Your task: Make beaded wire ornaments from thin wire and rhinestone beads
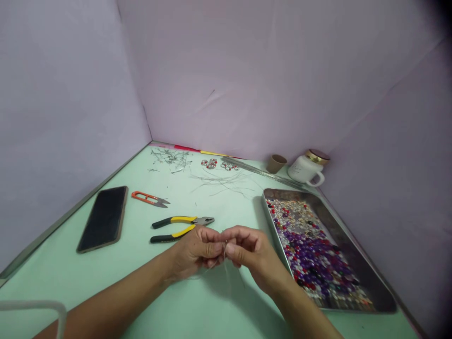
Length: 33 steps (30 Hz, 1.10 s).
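My left hand (pixel 192 252) and my right hand (pixel 249 252) meet over the green table (pixel 141 287), fingertips pinched together on a thin wire (pixel 226 266) that hangs down between them. Whether a bead sits on the wire is too small to tell. Just behind my left hand lie yellow-handled pliers (pixel 180 225). A metal tray (pixel 353 254) of purple, white and red beads (pixel 310 254) stands right of my right hand.
A black phone (pixel 104 217) lies at the left, orange thread snips (pixel 150 199) beside it. Loose wire pieces (pixel 173 157), long wires (pixel 226 180) and two beaded pieces (pixel 219 164) lie at the back. A white lidded mug (pixel 307 168) and a small brown cup (pixel 276 163) stand by the wall.
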{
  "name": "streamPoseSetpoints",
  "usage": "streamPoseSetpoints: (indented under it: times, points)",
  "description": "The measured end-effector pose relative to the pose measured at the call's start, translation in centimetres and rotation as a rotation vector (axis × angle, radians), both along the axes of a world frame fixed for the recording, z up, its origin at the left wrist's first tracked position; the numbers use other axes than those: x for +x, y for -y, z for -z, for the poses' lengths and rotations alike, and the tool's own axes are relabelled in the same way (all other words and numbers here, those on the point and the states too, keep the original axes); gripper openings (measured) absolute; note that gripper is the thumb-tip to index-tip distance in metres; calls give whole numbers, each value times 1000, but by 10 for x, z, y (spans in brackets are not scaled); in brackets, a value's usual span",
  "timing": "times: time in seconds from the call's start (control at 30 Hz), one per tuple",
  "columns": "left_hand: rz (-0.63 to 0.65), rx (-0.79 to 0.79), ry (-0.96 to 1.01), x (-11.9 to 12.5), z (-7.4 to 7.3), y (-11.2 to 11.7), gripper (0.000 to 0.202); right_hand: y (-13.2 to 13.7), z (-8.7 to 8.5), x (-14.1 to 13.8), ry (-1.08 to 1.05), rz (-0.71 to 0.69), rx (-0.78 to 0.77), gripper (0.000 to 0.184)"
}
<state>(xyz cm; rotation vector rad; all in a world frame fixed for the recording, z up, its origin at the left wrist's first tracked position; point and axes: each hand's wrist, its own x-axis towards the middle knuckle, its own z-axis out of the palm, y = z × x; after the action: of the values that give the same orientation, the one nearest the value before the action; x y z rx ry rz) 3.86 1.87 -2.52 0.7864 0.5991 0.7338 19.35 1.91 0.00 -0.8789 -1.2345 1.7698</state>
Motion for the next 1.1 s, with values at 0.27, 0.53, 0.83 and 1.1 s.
streamPoseSetpoints:
  times: [0.27,0.53,0.83,1.1]
  points:
    - [-44,222,-279,0,-2,-7,25,1,-9,-2,169,139,-2,13]
    - [-166,445,-729,0,-52,3,18,2,-12,-2,307,261,-93,15]
    - [-302,58,-412,5,-32,-1,9,-1,-2,-3,172,255,-106,20]
    - [-398,-132,-307,2,-8,-12,12,-3,3,-1,337,377,31,17]
